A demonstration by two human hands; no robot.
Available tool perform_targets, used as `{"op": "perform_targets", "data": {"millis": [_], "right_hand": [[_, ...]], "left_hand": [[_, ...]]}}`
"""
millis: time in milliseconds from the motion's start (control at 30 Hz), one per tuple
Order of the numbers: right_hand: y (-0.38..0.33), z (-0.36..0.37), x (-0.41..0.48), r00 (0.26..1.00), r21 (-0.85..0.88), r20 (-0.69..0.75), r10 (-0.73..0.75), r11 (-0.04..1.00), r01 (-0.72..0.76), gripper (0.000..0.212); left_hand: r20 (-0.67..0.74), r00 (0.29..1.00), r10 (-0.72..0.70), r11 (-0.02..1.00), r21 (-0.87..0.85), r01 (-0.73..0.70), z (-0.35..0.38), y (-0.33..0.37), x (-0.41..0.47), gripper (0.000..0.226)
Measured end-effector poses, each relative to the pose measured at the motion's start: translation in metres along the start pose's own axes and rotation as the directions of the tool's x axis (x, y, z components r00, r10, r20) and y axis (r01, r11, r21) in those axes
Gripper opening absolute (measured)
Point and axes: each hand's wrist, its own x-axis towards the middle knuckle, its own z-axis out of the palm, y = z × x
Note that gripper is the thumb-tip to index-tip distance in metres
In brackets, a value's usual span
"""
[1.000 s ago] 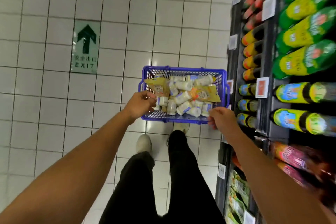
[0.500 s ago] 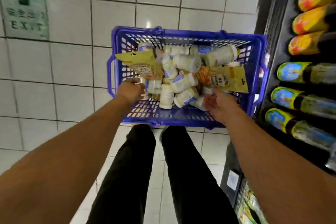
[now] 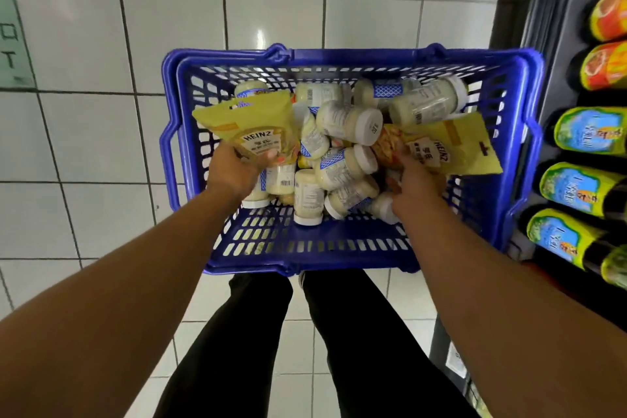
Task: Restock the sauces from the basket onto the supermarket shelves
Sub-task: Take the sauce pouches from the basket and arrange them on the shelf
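Note:
A blue plastic basket (image 3: 305, 249) stands on the tiled floor, full of several white sauce jars (image 3: 349, 120) and two yellow Heinz pouches. My left hand (image 3: 235, 170) grips the bottom of the left pouch (image 3: 252, 127), which stands up above the jars. My right hand (image 3: 412, 185) holds the lower end of the right pouch (image 3: 448, 149), which lies across the jars toward the basket's right wall. The fingers of my right hand are mostly hidden behind the pouch.
Dark supermarket shelves (image 3: 529, 10) run along the right, stocked with yellow-green labelled bottles (image 3: 583, 131) and orange-labelled ones (image 3: 607, 64). White floor tiles (image 3: 101, 132) spread to the left. My legs in black trousers (image 3: 237, 349) stand just behind the basket.
Both hands left the basket's rim and went inside it. My left hand took hold of the left pouch and lifted it; my right hand closed on the right pouch. The view moved closer.

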Motion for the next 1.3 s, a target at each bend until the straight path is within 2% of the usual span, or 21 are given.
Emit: {"op": "perform_targets", "data": {"millis": [100, 167, 233, 267, 367, 433, 500, 600, 700, 833, 967, 1033, 1167, 1300], "right_hand": [[-0.004, 0.003, -0.001, 0.987, -0.155, -0.06, -0.149, 0.978, 0.138, 0.072], [-0.01, 0.001, -0.007, 0.938, -0.253, -0.063, -0.34, 0.915, 0.315, 0.069], [-0.016, -0.007, -0.017, 0.878, -0.33, 0.03, -0.477, 0.825, 0.459, 0.069], [-0.019, -0.011, -0.022, 0.861, -0.344, 0.084, -0.501, 0.797, 0.497, 0.069], [-0.03, -0.025, -0.044, 0.879, -0.313, 0.176, -0.443, 0.821, 0.477, 0.058], [-0.037, -0.035, -0.066, 0.931, -0.264, 0.228, -0.285, 0.902, 0.341, 0.048], [-0.04, -0.05, -0.093, 0.95, -0.227, 0.273, -0.149, 0.95, 0.214, 0.047], [-0.037, -0.084, -0.134, 0.939, -0.163, 0.276, -0.203, 0.953, 0.254, 0.057], [-0.034, -0.117, -0.18, 0.919, -0.041, 0.343, -0.194, 0.974, 0.221, 0.076], [-0.026, -0.155, -0.24, 0.905, 0.109, 0.357, -0.231, 0.973, 0.205, 0.075], [-0.013, -0.188, -0.308, 0.929, 0.271, 0.221, -0.296, 0.934, 0.232, 0.069], [-0.005, -0.207, -0.344, 0.933, 0.344, 0.172, -0.316, 0.907, 0.243, 0.067], [0.013, -0.25, -0.415, 0.942, 0.469, 0.041, -0.332, 0.839, 0.275, 0.045], [0.03, -0.293, -0.483, 0.913, 0.488, -0.095, -0.397, 0.781, 0.39, 0.042]], "left_hand": [[-0.001, 0.999, 0.044, 0.998, 0.049, -0.044, 0.0, 0.005, -0.005, 0.04], [-0.027, 0.998, 0.062, 0.994, 0.094, -0.059, -0.005, 0.007, -0.011, 0.041], [-0.047, 0.994, 0.097, 0.987, 0.137, -0.089, -0.011, 0.009, -0.022, 0.042], [-0.038, 0.994, 0.106, 0.986, 0.136, -0.1, -0.014, 0.01, -0.027, 0.043], [0.084, 0.99, 0.111, 0.988, 0.094, -0.119, -0.023, 0.018, -0.047, 0.047], [0.188, 0.976, 0.109, 0.991, 0.057, -0.122, -0.027, 0.031, -0.062, 0.046], [0.31, 0.946, 0.092, 0.994, 0.019, -0.104, -0.03, 0.047, -0.079, 0.043], [0.442, 0.892, 0.099, 0.99, 0.044, -0.132, -0.031, 0.075, -0.106, 0.034], [0.525, 0.844, 0.107, 0.981, 0.083, -0.176, -0.03, 0.104, -0.134, 0.03], [0.649, 0.75, 0.129, 0.966, 0.09, -0.244, -0.033, 0.138, -0.178, 0.026], [0.768, 0.624, 0.146, 0.928, 0.112, -0.356, -0.039, 0.165, -0.23, 0.045], [0.813, 0.563, 0.146, 0.912, 0.11, -0.396, -0.041, 0.177, -0.258, 0.044], [0.892, 0.431, 0.134, 0.88, 0.094, -0.466, -0.045, 0.2, -0.325, 0.047], [0.95, 0.282, 0.136, 0.815, 0.055, -0.577, -0.048, 0.212, -0.401, 0.046]]}}
